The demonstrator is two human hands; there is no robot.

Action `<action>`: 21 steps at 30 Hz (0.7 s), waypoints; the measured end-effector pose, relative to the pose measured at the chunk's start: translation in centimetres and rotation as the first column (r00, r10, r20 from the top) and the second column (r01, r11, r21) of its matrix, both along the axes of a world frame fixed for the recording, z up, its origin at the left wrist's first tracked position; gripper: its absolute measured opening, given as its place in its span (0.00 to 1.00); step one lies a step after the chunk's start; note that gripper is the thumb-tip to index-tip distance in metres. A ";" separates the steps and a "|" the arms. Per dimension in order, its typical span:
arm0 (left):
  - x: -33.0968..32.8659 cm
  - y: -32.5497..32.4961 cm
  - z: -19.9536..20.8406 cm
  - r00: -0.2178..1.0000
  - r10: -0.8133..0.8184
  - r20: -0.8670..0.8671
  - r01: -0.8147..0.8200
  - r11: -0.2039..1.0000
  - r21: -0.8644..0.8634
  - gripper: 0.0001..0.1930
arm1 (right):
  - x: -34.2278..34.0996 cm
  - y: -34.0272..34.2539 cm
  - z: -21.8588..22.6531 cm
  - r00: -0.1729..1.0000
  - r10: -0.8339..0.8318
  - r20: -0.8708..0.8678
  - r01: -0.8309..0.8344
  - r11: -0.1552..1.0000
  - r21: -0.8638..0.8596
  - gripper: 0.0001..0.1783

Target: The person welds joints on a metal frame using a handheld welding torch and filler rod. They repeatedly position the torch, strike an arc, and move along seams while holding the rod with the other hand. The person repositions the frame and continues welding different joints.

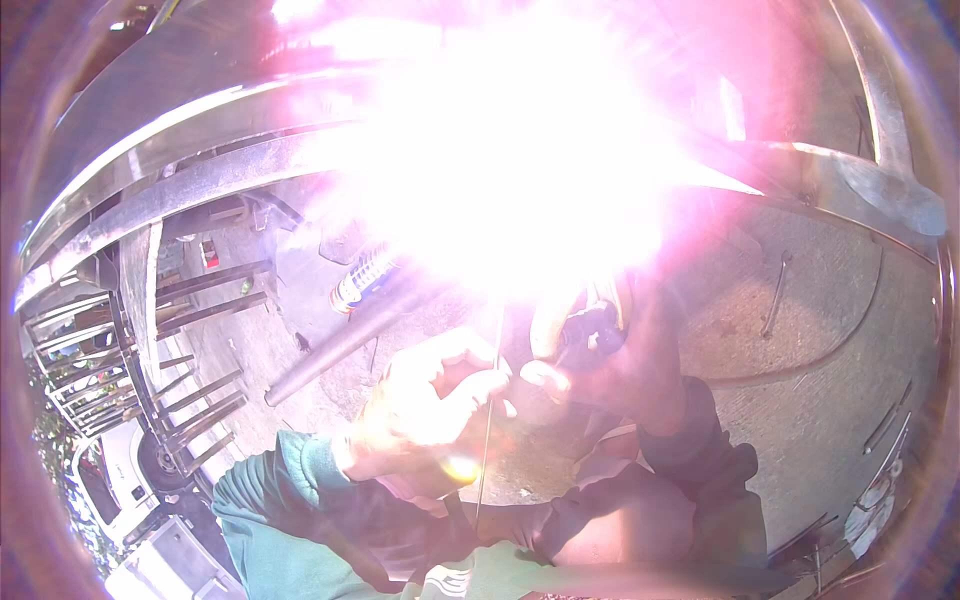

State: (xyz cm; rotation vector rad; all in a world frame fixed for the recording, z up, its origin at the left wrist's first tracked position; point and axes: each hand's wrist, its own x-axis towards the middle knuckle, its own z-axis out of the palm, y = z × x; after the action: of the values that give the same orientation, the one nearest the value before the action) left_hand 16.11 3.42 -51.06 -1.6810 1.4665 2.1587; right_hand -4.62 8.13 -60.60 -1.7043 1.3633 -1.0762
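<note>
Near the middle, the left hand (pixel 425 395) holds a rod (pixel 487 440); the right hand (pixel 635 365), just right of it, holds a tool (pixel 593 328). To their left, a pipe (pixel 330 350) lies along the floor (pixel 740 340), with a can (pixel 362 280) on its far side. Farther left are bars (pixel 215 290), and a vehicle (pixel 130 485) nearer. Right, a cable (pixel 770 377) lies on the floor, a metal bar (pixel 774 297) on its far side.

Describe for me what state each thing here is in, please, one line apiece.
Bright light: blazing, hiding what lies behind it.
Left hand: closed, pinching a thin rod.
Thin rod: held, looks straight.
Right hand: curled around a dark tool.
Dark tool: gripped, partly washed out.
Metal tube: straight, one end lost in glare.
</note>
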 end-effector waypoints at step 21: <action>0.4 0.5 -0.5 0.992 0.065 -0.105 -0.065 0.998 -0.001 0.03 | 0.2 -0.2 -0.4 0.863 -0.146 0.483 0.075 0.984 0.165 0.66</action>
State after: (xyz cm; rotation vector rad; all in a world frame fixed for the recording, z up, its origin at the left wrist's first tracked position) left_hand 16.52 3.96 -51.57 -1.6635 1.4619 2.3120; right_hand -4.42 7.93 -61.02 -1.1467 1.1762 -1.3354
